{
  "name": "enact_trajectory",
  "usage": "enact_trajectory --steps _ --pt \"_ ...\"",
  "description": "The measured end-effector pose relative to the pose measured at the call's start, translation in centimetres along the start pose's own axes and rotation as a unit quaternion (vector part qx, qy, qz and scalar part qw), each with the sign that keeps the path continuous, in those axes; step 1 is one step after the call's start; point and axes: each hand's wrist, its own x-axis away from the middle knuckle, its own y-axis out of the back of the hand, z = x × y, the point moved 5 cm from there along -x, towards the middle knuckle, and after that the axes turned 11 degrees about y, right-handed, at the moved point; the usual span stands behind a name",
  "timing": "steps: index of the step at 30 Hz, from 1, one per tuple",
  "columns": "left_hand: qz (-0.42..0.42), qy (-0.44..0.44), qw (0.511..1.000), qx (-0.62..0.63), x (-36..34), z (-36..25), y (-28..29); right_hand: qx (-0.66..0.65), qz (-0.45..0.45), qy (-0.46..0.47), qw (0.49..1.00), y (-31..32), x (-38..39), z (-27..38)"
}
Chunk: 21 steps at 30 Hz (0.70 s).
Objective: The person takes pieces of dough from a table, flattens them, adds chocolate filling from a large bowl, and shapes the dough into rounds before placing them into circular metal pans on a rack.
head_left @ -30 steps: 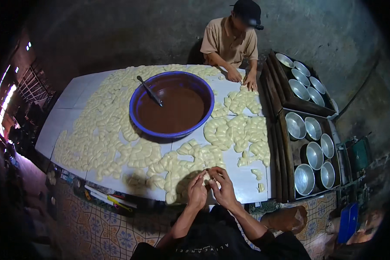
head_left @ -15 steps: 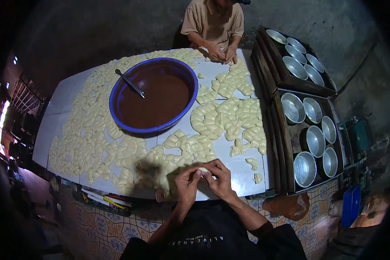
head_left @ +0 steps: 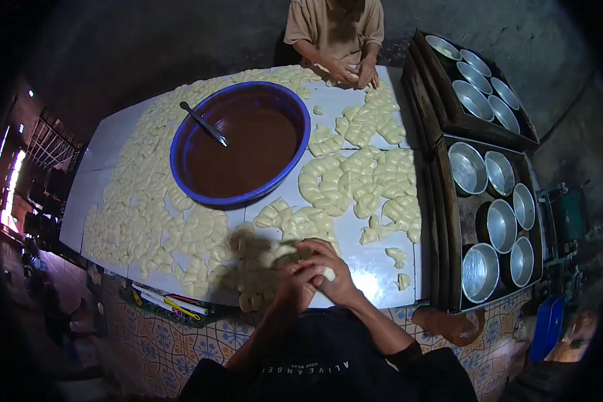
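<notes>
Over the near edge of the white table, my two hands are closed together around a small piece of pale dough (head_left: 328, 273). My right hand (head_left: 340, 285) wraps over it, with its fingers lying across the left. My left hand (head_left: 296, 287) presses in from the other side, its fingertips partly hidden. Only a bit of the dough shows between the hands. Just beyond them lie pale dough pieces (head_left: 308, 224) in clusters, some in my shadow. A blue basin (head_left: 174, 175) of brown filling (head_left: 248, 151) stands farther off, a dark-handled spoon (head_left: 204, 124) resting in it.
Many dough pieces (head_left: 141, 194) cover the table's left side. At the right, stacked dark trays (head_left: 452, 268) hold round metal tins (head_left: 480, 271). Across the table a person in a tan shirt (head_left: 335, 30) handles dough. Below the near edge sits a holder with tools (head_left: 171, 305).
My hands have gone from pinching the dough with the fingertips to folding around it, the right over the left. The view has shifted slightly. The other person's hands have moved a little.
</notes>
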Motion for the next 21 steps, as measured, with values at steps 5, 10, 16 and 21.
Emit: enact_trajectory --steps 5,10,16,21 --pt "-0.059 0.028 0.993 0.096 -0.3 -0.6 -0.8 -0.313 -0.104 -0.244 0.912 -1.9 1.9 -2.9" --pt "0.335 -0.011 0.934 0.119 -6.5 -10.5 3.3 -0.359 -0.032 -0.216 0.908 -1.1 2.9 -6.5" --pt "-0.322 -0.119 0.635 -0.692 -12.5 -23.8 4.5 -0.294 -0.069 -0.187 0.935 -0.4 2.4 -7.2" --pt "-0.209 0.111 0.654 -0.719 -12.5 -22.1 2.6 -0.399 -0.150 -0.222 0.877 -1.1 5.8 -9.8"
